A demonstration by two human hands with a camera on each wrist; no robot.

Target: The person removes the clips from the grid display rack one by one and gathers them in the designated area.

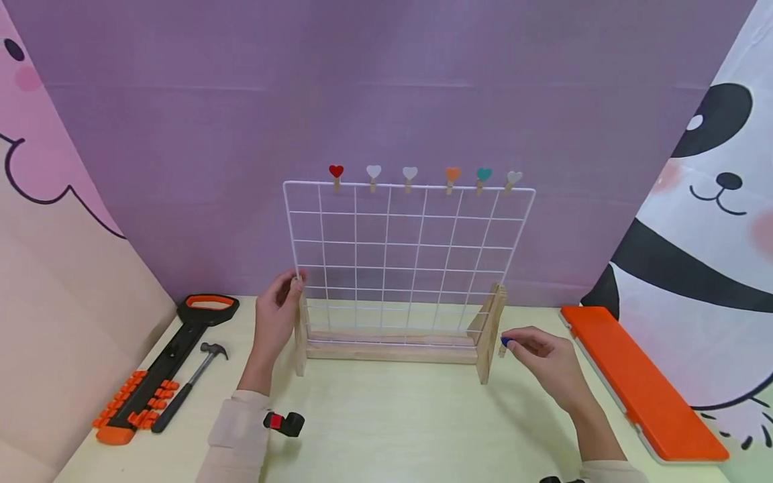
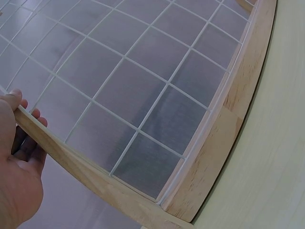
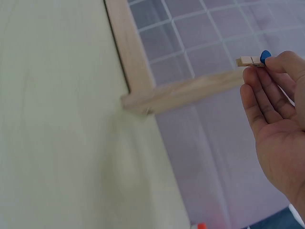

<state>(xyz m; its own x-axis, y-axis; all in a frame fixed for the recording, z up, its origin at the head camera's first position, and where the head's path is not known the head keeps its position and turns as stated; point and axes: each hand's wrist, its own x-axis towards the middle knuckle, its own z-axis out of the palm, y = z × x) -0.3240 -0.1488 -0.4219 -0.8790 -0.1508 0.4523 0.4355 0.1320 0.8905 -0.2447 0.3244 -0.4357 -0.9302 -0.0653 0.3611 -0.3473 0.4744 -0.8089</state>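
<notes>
We record a purple backdrop (image 1: 386, 87) beyond both hands and a pale table (image 1: 386, 422) beneath them. Between the hands stands a white wire grid (image 1: 423, 216), carried by a wooden stand (image 1: 392, 353) whose left post is at the left hand and whose right post is near the right hand. Outward of the right hand, we log an orange case (image 1: 640, 382) lying on the table. Outward of the left hand lies a black-and-orange rack (image 1: 166, 359); a hammer (image 1: 180, 401) lies beside it, on the side nearer that hand.

The left hand (image 1: 275, 315) grips the left post by the grid's edge, thumb in front, fingers behind. The right hand (image 1: 546, 365) is raised over the table, thumb and fingers pinching a blue clip (image 1: 504, 342).

Higher than both hands, along the grid's top wire, we count six heart clips (image 1: 336, 172), left to right: red, white, white, orange, teal, white. We find the blue clip at the right fingertips, just beside the right post and apart from it.
</notes>
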